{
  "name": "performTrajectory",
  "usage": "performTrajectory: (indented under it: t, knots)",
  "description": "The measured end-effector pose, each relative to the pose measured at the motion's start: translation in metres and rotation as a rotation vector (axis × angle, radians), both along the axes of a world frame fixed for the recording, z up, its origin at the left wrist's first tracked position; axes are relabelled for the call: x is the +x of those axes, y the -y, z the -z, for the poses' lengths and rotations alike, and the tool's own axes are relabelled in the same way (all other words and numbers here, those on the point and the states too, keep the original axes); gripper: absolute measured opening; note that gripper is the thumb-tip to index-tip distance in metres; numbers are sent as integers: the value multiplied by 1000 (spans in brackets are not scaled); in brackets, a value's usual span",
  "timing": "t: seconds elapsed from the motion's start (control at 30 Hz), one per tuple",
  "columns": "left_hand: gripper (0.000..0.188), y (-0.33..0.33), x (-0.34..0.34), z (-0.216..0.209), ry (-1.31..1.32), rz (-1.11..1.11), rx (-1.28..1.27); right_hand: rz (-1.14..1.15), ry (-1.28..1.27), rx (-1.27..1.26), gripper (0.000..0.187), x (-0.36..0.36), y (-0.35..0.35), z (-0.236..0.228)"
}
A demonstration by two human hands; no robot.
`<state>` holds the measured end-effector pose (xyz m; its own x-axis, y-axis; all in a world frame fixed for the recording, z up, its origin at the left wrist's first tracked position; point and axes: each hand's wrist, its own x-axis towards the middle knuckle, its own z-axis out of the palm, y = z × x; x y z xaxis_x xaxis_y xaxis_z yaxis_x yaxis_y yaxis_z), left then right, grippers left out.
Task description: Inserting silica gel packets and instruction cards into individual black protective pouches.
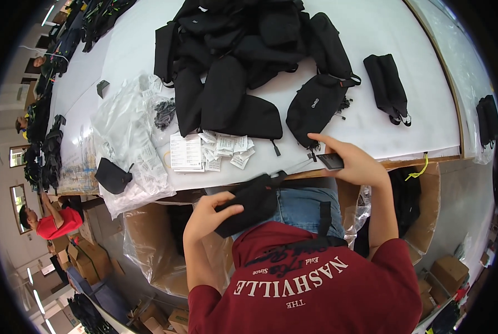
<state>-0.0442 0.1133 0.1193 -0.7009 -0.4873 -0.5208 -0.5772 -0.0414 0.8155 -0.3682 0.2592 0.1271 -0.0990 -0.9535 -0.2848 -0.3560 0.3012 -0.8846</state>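
At the table's front edge my left hand (209,214) is closed on a small black zip pouch (252,205), thumb on its upper side. My right hand (353,161) pinches a small dark tag (331,161). Thin pale strings run from the tag toward the pouch; whether they join it is too blurred to tell. Just beyond my right hand lies a black pouch (314,108) with a light mark and a loop. White printed slips (224,147) and a stack of white cards (186,152) lie beyond my left hand.
A heap of black pouches (238,42) covers the far middle of the white table (427,139). Clear plastic bags (129,133) and another pouch (113,176) lie left. Open cartons (154,245) stand under the table edge. A person in red (60,222) works farther left.
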Motion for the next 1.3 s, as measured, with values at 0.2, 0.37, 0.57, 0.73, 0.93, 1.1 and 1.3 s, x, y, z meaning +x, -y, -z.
performTrajectory:
  t: [0.2,0.37,0.57,0.73,0.93,1.1,1.3]
  knots:
    - [22,-15,16,1,37,14,334,41,-110,28,24,-37,-5,-6]
    - [27,-19,9,0,46,80,337,261,678,-325,17,-24,12,45]
    - [33,-13,-17,-8,-76,407,214,683,1506,-13,29,64,69,38]
    - [33,-9,-21,-15,-96,445,193,565,1519,-31,31,78,76,38]
    - [37,-10,-22,-22,-95,417,111,583,1382,-116,34,79,81,30]
    - [36,-5,-3,-29,14,101,-57,638,853,-310,30,52,79,24]
    - [19,1,-26,-30,-58,15,-451,661,577,-443,35,32,74,8]
